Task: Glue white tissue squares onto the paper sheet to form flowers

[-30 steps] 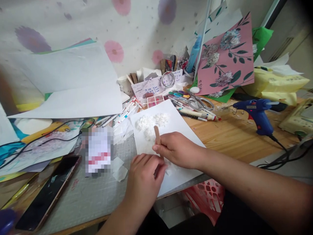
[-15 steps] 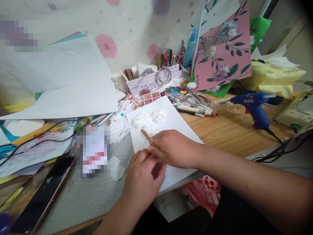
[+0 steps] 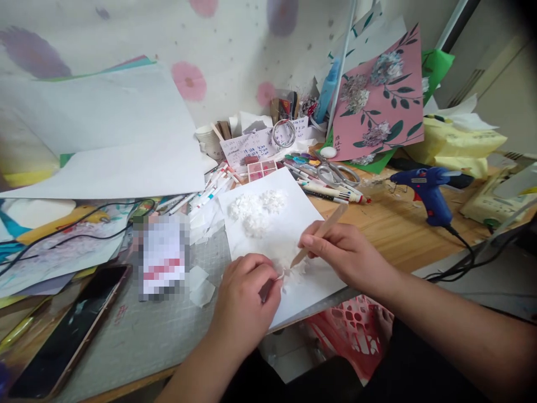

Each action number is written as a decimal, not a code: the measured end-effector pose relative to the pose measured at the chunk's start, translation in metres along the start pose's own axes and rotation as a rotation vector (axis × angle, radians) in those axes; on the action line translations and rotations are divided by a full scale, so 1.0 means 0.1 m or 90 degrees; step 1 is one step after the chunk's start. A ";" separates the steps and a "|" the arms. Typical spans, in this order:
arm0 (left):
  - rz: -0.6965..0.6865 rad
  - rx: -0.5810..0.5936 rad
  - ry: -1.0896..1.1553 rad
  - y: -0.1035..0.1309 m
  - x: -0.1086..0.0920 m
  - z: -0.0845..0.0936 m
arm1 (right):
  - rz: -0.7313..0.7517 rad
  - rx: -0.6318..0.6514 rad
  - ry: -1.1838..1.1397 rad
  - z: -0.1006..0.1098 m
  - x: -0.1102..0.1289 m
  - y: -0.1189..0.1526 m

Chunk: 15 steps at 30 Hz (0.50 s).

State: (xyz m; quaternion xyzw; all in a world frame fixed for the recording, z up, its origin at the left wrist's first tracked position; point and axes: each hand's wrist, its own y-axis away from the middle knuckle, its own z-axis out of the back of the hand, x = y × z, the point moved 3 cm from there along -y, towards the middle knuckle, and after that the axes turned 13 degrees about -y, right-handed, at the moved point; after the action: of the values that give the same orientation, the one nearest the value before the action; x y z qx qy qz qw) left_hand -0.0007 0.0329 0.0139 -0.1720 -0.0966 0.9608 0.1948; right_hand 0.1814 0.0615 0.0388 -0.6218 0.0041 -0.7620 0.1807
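My right hand (image 3: 342, 249) is closed around a flat wooden craft stick (image 3: 319, 235), held like a pen. The stick's lower tip touches a ruffled white paper piece (image 3: 293, 275) on the white sheet (image 3: 268, 249). My left hand (image 3: 247, 296) is curled, and its thumb and forefinger pinch the near edge of this paper piece. Farther up the sheet sit three fluffy white clusters (image 3: 255, 224), close together. They look like crumpled paper petals.
A blue glue gun (image 3: 428, 187) rests at right, its cable trailing off the table. Scissors (image 3: 335, 170) and several pens (image 3: 323, 190) lie behind the sheet. A phone (image 3: 71, 330) lies at left on the cutting mat (image 3: 138, 341). A pink flower picture (image 3: 377, 101) leans behind.
My right hand has moved right, away from above my left hand, and the stick now points down into the white paper piece. The nearest fluffy cluster is now uncovered. My left hand has barely moved.
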 end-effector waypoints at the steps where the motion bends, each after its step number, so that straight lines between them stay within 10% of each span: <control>1: -0.001 0.000 0.004 0.00 0.00 0.01 | -0.004 0.002 -0.015 0.00 -0.02 0.04; 15: 0.039 -0.112 0.024 0.05 0.17 0.24 | 0.042 0.057 -0.070 -0.14 -0.07 0.12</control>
State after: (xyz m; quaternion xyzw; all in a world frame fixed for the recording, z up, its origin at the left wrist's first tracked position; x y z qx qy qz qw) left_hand -0.0262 0.0323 0.0292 -0.2091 -0.1715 0.9508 0.1513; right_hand 0.1721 0.0489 0.0258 -0.6537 -0.0193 -0.7197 0.2332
